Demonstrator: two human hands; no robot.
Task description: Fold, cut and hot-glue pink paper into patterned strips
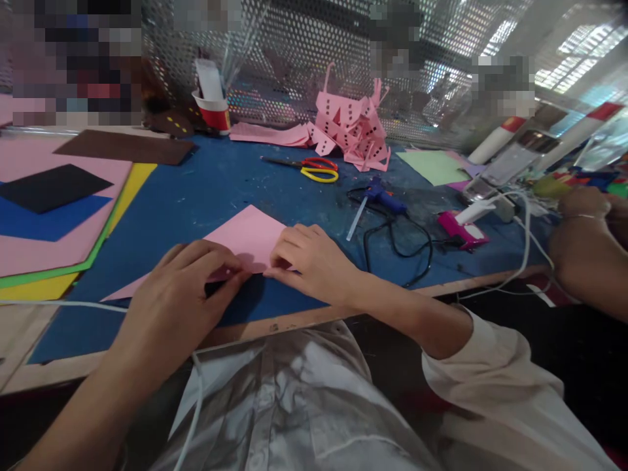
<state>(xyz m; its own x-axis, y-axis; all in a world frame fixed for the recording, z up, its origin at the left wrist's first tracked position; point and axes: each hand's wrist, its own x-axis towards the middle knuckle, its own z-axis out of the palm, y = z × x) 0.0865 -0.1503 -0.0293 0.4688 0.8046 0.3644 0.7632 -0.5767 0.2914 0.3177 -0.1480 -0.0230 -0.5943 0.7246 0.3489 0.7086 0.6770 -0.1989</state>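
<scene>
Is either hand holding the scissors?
No, the scissors lie on the blue tabletop, while the left hand and right hand pinch the pink paper.

Perforated screen (pixel 289 59) behind a blue tabletop (pixel 220 183)

A paper sheet (pixel 250 237) lies mid-frame on the surface (pixel 235 180). Scissors (pixel 300 163) lie above it, with a glue gun (pixel 387 198) to their lower right. A paper pile (pixel 76 250) sits at the left. Up top, a cup (pixel 214 116) stands left of paper cutouts (pixel 349 124).

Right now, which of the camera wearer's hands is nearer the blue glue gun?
Right. The right hand is left of the glue gun, on the near side; the left hand is farther left.
</scene>
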